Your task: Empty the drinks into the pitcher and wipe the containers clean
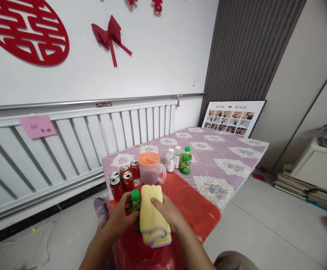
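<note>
Hands [123, 214] on bottle [135, 204] and yellow cloth [150, 215]

Yellow cloth [151, 215] (purple-edged), green-capped bottle [135, 205], orange-lidded pitcher [149, 175], lilac floral tablecloth [198, 165]

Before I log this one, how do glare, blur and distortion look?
Head view: the yellow cloth reads fairly clearly; head view: pale glare shows on the shiny red surface; head view: the radiator slants, suggesting wide-angle distortion; head view: the photo board's fine details look soft.
</note>
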The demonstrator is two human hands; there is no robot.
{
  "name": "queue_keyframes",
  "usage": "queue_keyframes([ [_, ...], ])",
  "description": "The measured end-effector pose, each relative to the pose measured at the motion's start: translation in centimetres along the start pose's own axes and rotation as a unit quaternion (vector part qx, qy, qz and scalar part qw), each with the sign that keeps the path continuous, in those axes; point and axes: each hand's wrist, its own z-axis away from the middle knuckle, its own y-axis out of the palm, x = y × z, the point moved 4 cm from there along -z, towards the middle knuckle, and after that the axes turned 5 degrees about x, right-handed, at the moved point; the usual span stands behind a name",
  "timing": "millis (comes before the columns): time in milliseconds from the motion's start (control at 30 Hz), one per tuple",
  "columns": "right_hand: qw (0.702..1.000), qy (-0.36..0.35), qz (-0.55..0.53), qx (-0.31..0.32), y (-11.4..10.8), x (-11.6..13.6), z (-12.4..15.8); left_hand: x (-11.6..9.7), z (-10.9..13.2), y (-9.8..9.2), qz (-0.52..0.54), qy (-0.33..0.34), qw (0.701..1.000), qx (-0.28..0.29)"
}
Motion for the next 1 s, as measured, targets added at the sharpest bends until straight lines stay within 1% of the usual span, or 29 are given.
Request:
queue_keyframes([
  [133,0.999,0.010,0.036,0.008,-0.2,-2.5,0.6,0.0,0.1,-0.7,-0.008,0.009,0.999,0.031],
  [200,0.998,0.008,0.055,0.009,-0.3,-2.9,0.9,0.0,0.1,-0.9,-0.013,0.010,0.999,0.040],
  [267,0.998,0.004,0.066,0.005,-0.5,-2.7,1.0,0.0,0.1,-0.9,-0.021,0.004,0.999,0.036],
  [333,0.998,0.001,0.069,0.001,-0.7,-2.0,0.8,-0.1,0.1,-0.7,-0.039,0.001,0.999,0.005],
  [467,0.998,-0.013,0.063,-0.006,-1.0,0.7,0.5,-0.5,0.3,-0.4,-0.104,0.007,0.989,-0.103],
  [533,0.999,-0.024,0.044,-0.001,-0.9,2.1,0.4,-0.7,0.4,-0.1,-0.122,0.004,0.985,-0.118],
  [633,0.999,-0.024,-0.019,0.016,-0.4,3.3,0.2,-0.7,0.1,0.2,-0.087,0.010,0.992,-0.089],
  [700,0.999,-0.019,-0.039,0.023,-0.1,3.2,-0.1,-0.6,-0.1,0.1,-0.039,0.013,0.997,-0.061],
  [767,0.999,-0.016,-0.025,0.024,0.1,2.2,-0.6,-0.4,-0.1,0.0,-0.002,0.005,0.999,-0.032],
  [867,1.000,-0.003,0.009,0.020,-0.1,0.0,-0.9,-0.1,0.0,-0.5,0.026,-0.008,1.000,0.010],
  [933,0.999,0.007,0.044,0.020,-0.3,-1.4,-0.8,0.1,0.1,-0.8,0.043,-0.012,0.998,0.035],
  [1000,0.996,0.011,0.080,0.023,-0.6,-2.3,-0.3,0.2,0.2,-1.0,0.049,-0.013,0.997,0.050],
])
